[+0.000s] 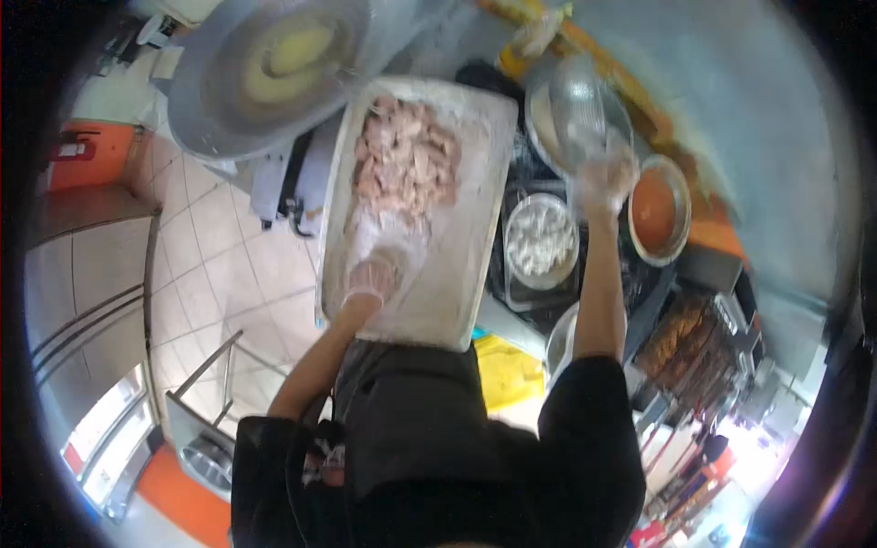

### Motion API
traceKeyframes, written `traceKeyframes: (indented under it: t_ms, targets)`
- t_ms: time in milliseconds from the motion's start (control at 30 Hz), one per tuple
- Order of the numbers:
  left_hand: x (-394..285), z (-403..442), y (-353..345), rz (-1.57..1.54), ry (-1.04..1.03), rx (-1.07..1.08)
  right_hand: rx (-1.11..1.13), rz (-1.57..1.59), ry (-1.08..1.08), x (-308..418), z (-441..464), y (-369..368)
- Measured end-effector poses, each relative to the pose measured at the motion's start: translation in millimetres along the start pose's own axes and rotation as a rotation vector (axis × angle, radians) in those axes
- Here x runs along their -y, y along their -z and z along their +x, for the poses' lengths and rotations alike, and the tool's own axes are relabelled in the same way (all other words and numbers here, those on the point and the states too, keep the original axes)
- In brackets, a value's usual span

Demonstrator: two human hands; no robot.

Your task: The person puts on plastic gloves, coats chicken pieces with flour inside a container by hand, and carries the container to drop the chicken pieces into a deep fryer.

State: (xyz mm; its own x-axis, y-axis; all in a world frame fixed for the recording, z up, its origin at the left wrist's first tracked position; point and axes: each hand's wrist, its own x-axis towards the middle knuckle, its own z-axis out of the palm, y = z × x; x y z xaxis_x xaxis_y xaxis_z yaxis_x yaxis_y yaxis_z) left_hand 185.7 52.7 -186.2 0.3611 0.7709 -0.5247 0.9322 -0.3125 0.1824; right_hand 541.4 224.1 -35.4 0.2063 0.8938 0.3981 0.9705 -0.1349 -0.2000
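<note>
My left hand, in a clear glove, is inside a large shallow tray, just below a heap of raw meat pieces and beside some white powder; its fingers are blurred. On the right, my gloved right hand is closed around a clear see-through container, which is over a round bowl. Below that bowl is a smaller round container with white chunky contents. A bowl of orange-red liquid stands to the right of my right hand.
A big wok with yellowish contents is at the upper left, near the tray. A yellow item lies below the tray's right corner. A metal-legged stand is at the lower left. Shelving and utensils fill the lower right.
</note>
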Motion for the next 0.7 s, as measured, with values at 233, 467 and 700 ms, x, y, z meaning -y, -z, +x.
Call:
traceKeyframes:
  t_ms: [233,467,700]
  targets:
    - [26.5,20.9,-28.2,0.158,0.011,-0.205,0.148,-0.246,0.346,26.3,-6.7,57.1]
    - [28.4,35.2,-40.1,-0.305,0.221,-0.232,0.006,0.303,0.246,59.5,-105.4,114.5]
    - [-1.8,2.8,2.9,-0.151,0.340,-0.417,0.277,1.074,-0.894,90.3,-175.4,43.5]
